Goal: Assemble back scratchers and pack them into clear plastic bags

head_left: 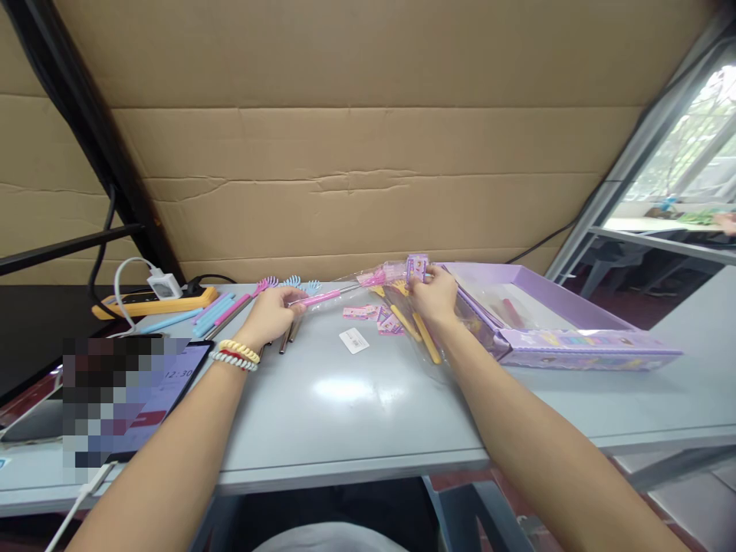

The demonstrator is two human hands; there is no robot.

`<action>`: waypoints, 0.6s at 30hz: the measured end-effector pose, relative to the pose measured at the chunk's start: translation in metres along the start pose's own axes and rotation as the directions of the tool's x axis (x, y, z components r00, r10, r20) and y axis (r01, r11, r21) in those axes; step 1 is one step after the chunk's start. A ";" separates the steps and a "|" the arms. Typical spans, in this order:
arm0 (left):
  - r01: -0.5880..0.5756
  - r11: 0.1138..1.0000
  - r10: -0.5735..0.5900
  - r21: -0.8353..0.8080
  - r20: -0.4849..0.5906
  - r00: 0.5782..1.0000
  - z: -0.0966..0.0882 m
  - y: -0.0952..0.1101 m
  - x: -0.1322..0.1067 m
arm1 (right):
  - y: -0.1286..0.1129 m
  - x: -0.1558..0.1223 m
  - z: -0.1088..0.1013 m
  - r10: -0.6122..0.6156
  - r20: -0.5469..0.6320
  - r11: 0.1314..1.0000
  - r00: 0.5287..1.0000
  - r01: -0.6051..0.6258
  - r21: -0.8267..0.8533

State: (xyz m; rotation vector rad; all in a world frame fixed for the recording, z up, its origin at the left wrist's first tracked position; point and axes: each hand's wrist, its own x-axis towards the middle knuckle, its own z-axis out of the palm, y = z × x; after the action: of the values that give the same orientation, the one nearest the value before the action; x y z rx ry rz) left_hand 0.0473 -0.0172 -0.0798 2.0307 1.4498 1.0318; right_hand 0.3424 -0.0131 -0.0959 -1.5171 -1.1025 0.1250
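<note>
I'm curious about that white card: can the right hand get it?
Probably yes: the white card lies uncovered on the table. Yellow handles lie between it and the right hand, but seem easy to reach over; that hand may need to release the purple tag.

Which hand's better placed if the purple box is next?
Probably the right hand: it is close beside the purple box, though it seems to pinch a purple card. The left hand is farther off and grips a pink handle.

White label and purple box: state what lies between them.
The head view shows small pink-purple cards, then two yellow handles, then the right forearm.
</note>
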 end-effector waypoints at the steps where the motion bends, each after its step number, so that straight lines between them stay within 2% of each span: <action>1: 0.016 0.998 -0.018 -0.057 -0.034 0.999 0.001 -0.001 0.001 | 0.001 0.001 0.000 0.013 0.023 0.999 1.000 -0.014 0.030; 4: 0.049 0.948 -0.082 -0.316 -0.093 0.992 0.004 -0.003 0.004 | -0.001 0.001 0.000 0.079 0.069 0.978 0.994 -0.091 0.186; 7: 0.064 0.817 -0.151 -0.574 -0.106 0.983 0.006 -0.003 0.005 | -0.009 -0.001 -0.002 0.168 0.102 0.925 0.980 -0.193 0.329; 11: 0.044 0.684 -0.210 -0.728 -0.139 0.968 0.006 0.000 0.005 | -0.015 -0.003 -0.002 0.205 0.152 0.875 0.967 -0.251 0.415; 14: 0.049 0.645 -0.237 -0.762 -0.138 0.962 0.006 0.002 0.005 | -0.012 -0.004 0.001 0.102 0.197 0.920 0.975 -0.168 0.354; 18: 0.057 0.617 -0.240 -0.785 -0.118 0.964 0.008 0.002 0.005 | -0.009 -0.008 0.002 0.015 0.195 0.992 0.981 -0.039 0.117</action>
State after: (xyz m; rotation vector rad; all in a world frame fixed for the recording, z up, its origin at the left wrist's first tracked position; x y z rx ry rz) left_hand 0.0550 -0.0131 -0.0819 1.1627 0.9534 1.5028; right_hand 0.3318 -0.0179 -0.0931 -1.4338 -1.2064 0.3585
